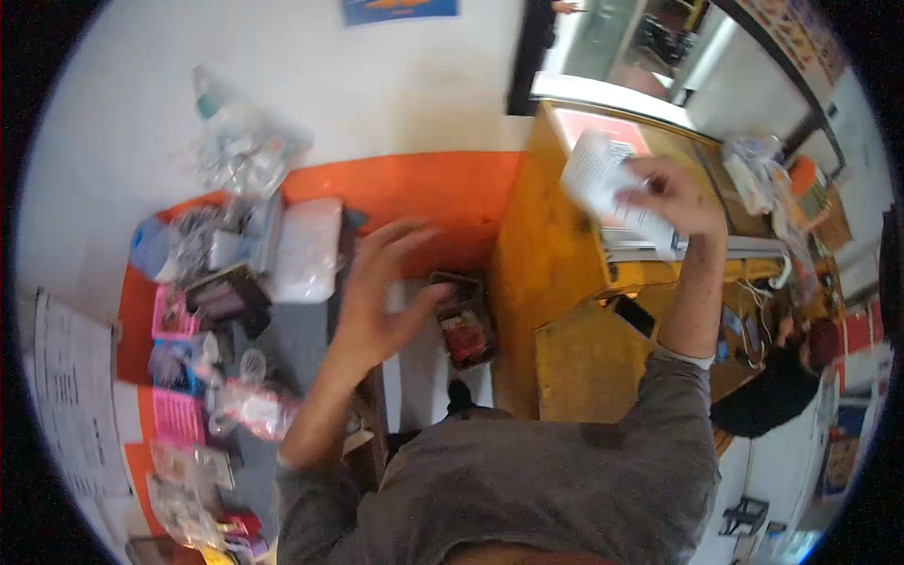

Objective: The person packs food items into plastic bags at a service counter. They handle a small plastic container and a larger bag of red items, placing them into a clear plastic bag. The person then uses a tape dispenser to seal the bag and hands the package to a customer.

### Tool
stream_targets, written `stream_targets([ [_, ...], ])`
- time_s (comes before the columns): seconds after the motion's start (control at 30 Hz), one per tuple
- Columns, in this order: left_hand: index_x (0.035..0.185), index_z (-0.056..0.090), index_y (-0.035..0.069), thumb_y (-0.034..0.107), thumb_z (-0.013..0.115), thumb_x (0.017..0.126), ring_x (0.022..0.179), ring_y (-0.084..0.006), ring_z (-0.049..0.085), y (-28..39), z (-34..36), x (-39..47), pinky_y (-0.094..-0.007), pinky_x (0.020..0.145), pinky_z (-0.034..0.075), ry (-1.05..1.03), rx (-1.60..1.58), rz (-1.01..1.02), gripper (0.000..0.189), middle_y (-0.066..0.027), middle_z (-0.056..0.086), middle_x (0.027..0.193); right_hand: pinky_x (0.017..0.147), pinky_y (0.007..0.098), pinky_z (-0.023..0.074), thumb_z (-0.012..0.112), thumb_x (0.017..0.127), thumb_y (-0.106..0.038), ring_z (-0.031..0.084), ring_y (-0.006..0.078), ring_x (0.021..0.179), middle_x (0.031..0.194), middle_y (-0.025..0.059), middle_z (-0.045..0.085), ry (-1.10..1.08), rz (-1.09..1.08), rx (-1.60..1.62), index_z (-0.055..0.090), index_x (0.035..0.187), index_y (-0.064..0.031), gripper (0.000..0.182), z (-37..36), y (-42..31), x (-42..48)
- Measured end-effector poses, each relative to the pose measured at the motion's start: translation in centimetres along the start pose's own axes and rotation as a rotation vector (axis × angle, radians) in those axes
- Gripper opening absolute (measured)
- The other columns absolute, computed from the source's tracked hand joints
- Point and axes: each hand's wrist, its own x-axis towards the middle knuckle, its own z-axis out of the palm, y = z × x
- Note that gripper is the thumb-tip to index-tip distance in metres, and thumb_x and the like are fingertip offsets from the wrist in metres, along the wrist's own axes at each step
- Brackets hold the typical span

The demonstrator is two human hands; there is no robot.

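My right hand (667, 194) grips a white printed paper (600, 176), blurred and partly folded, above the top of a yellow-brown wooden counter (540, 233). Behind the paper, a red-and-white sheet (607, 127) lies on that counter. My left hand (381, 296) is empty, its fingers spread, in the air near the edge of a grey-topped table (279, 335). Close to that hand, a white plastic-wrapped pack (308, 247) rests on the table. Below, between table and counter, an open box (466, 335) with red contents stands on the floor.
Pink baskets (176, 417), a dark box (229, 300) and plastic-wrapped goods (258, 409) crowd the table's left side. A plastic bag of items (247, 155) hangs on the wall. A phone (634, 316) lies on the counter's lower level. Another person (770, 388) is at the right.
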Motion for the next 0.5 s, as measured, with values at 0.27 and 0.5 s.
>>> stream_targets([
  [0.27,0.127,0.055,0.002,0.012,0.077,0.074,0.076,-0.0271,0.069,1.4,-4.8,-6.1,-0.0353,0.073,0.053,-0.132,-0.293,-0.186,0.059,-0.0175,0.07,0.086,0.076,0.0332,0.0505,0.072,0.08,-0.02,0.066,0.0223,0.081,0.084,0.0109,0.069,-0.935,-0.255,-0.174,0.068,0.088,-0.0038,0.018,10.5,-19.2,4.9],
  [0.5,0.097,0.063,0.002,0.014,0.081,0.076,0.067,-0.006,0.058,1.6,-13.7,-23.8,-0.0248,0.06,0.047,0.177,-0.304,-0.624,0.031,-0.0028,0.066,0.075,0.076,0.0283,0.0501,0.071,0.082,-0.01,0.062,0.0136,0.08,0.084,0.005,0.066,-0.733,-0.701,0.035,0.065,0.087,-0.0002,0.013,24.2,-28.8,8.6],
])
